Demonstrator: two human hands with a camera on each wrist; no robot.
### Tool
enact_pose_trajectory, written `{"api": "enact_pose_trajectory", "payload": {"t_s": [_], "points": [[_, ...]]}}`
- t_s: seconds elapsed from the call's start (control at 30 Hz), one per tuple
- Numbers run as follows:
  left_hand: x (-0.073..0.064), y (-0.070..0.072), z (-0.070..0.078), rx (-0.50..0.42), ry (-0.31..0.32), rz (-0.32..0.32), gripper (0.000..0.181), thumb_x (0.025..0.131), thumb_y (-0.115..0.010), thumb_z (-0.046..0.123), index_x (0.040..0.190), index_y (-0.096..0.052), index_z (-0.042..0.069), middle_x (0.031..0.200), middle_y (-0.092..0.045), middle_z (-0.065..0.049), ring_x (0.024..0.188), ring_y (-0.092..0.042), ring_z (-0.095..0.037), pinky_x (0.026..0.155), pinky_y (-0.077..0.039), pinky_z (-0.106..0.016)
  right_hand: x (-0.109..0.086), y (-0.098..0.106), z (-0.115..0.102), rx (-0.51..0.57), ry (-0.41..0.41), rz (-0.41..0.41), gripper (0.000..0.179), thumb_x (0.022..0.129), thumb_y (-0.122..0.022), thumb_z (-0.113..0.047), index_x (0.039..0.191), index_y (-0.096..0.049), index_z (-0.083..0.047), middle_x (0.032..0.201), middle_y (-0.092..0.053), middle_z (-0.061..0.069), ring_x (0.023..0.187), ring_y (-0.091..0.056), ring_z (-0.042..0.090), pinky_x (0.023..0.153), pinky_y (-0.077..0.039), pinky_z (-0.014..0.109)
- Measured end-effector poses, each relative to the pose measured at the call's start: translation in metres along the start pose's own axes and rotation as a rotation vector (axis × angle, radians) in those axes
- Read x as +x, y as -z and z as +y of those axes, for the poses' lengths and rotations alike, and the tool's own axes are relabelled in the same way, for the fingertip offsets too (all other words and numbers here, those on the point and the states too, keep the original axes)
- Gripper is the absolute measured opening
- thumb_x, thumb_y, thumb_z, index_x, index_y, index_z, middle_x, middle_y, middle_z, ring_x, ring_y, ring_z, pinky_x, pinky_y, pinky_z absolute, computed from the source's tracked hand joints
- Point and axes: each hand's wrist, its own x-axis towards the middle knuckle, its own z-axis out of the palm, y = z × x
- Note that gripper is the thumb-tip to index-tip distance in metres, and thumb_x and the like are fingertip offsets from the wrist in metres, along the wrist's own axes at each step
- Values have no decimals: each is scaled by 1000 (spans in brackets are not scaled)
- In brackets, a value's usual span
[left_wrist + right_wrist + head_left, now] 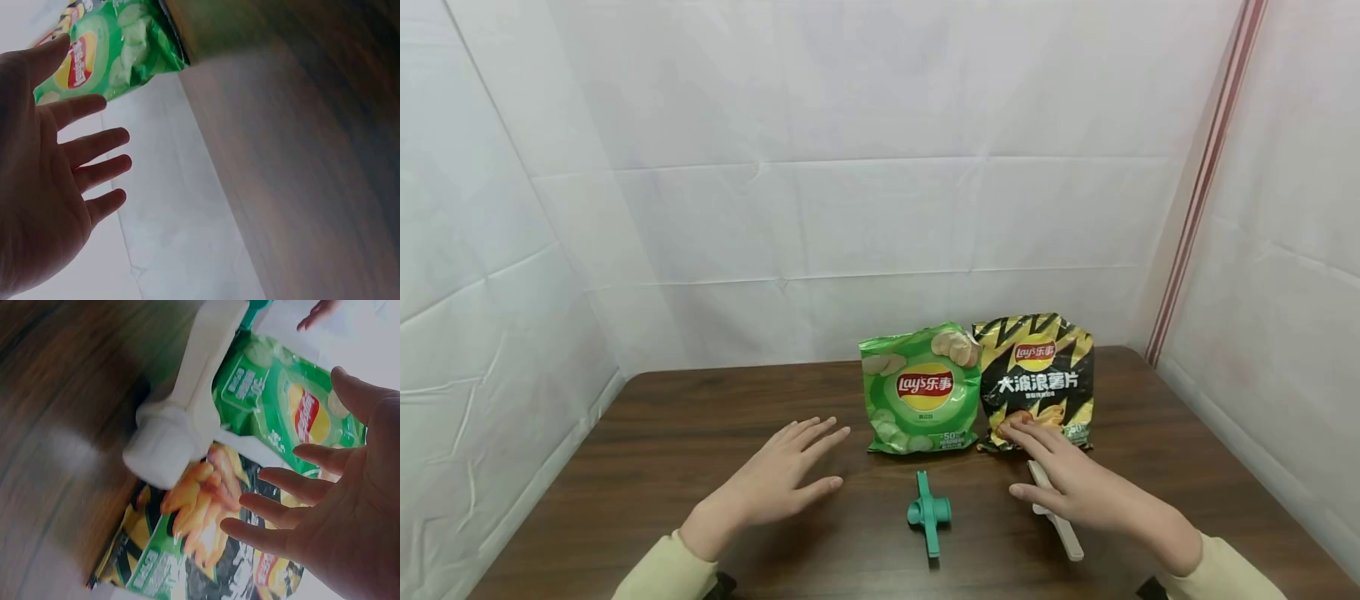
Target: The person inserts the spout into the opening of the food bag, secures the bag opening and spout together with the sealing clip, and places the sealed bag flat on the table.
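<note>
My left hand (778, 477) hovers over the left half of the table, fingers spread and nothing in it. To its right a green bag clip (929, 512) with a round spout lies on the wood. My right hand (1071, 482), also empty with fingers extended, is above a white bag clip (1063, 529) and partly hides it. The right wrist view shows that white clip's round cap (161, 447) up close. Behind the clips stand a green Lay's chip bag (922, 396) and a black-and-yellow Lay's chip bag (1036, 379), side by side. My right fingertips overlap the black bag's lower part in the head view.
The dark wooden table (700, 417) has white sheeting (880, 217) behind it and along both sides. A red-striped seam (1198, 192) runs down the sheeting at the right back corner.
</note>
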Motion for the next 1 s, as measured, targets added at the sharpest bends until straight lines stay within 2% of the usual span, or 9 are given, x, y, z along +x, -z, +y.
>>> {"api": "enact_pose_trajectory", "payload": {"t_s": [0.13,0.27,0.53,0.73,1.0], "points": [[3,-4,3,-5,-14,-25,62,95,-48,51,148,-34,24,151,-36,-5,141,-31,-27,113,-24,-49,4,-4,-7,13,-3,-40,70,93,-49,-53,150,-27,-20,150,-31,14,138,-30,35,102,-34,57],[6,-7,6,-13,-20,-39,61,94,-50,49,148,-34,24,151,-37,-4,140,-31,-26,113,-24,-49,8,-9,-12,17,18,-47,69,93,-48,-55,150,-26,-24,151,-32,10,137,-32,30,103,-35,54],[10,-9,12,-42,-22,-111,62,95,-47,51,149,-33,25,152,-35,-4,141,-30,-25,112,-26,-49,16,-18,-21,41,59,-105,67,94,-50,-50,149,-30,-16,149,-34,9,136,-33,29,103,-36,53],[15,-10,17,-65,-35,-131,61,96,-47,51,148,-35,21,152,-35,-7,140,-31,-30,112,-26,-50,21,-24,-26,55,34,-166,66,94,-51,-49,150,-28,-21,148,-35,5,136,-34,27,104,-36,53],[20,-17,20,-57,-79,-138,61,96,-46,50,148,-35,20,150,-38,-10,140,-32,-30,113,-26,-48,28,-37,-30,80,53,-236,69,94,-51,-50,150,-26,-18,147,-38,7,134,-38,27,103,-38,50]]}}
